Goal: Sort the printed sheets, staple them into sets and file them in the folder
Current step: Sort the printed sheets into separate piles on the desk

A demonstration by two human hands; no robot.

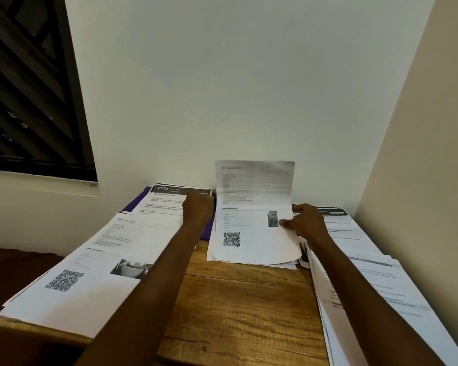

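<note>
Nearest: bare wooden counter [238,299] between two forearms, paper stacks either side. Left hand [197,207] rests curled on the far-left pile [169,200]; grip hidden, cannot tell. Right hand [306,223] pinches the right edge of the top sheet [251,207] on the centre stack, its far half curling up against the wall. Thin, limp, likely slippery; best held at an edge.

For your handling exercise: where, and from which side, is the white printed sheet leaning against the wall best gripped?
Pinch the white printed sheet at its right edge, coming from the right, where the right hand already touches it. That edge curls free above the stack, while its top half stands against the wall.
</note>
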